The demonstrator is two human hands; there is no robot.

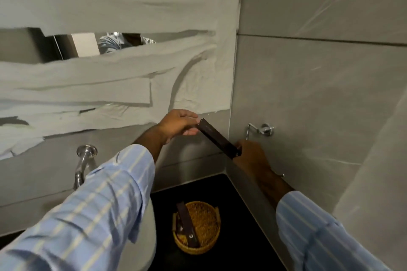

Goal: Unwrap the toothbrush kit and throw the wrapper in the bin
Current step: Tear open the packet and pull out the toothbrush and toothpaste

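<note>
Toothbrush kit [218, 137], a long dark brown packet, hangs slantwise in the air between our two hands, up against the corner where the grey tiled walls meet. Our left hand [179, 124] pinches the upper end between thumb and fingertips, fingers curled close around it. Our right hand [251, 156] grips the lower end, its back turned to us, so we cannot tell how the fingers lie on the far side. Both sleeves are light blue with pale stripes, and the left sleeve [105, 200] crosses much of the lower picture.

Below the hands, on the black counter [248, 215], stands a round woven basket [206, 224]. Two more dark packets [187, 225] lean in it at its left side, their upper ends rising above the rim. The basket stands well below the kit and apart from it.

At left, a chrome tap [82, 165] comes out of the wall, partly hidden by the left sleeve. On the right wall, just beyond our right hand, is a chrome holder [263, 129] with a thin bent rod.

Above the counter, the mirror [88, 47] is mostly covered with strips of grey paper [110, 86]; a narrow gap shows a blurred reflection.
</note>
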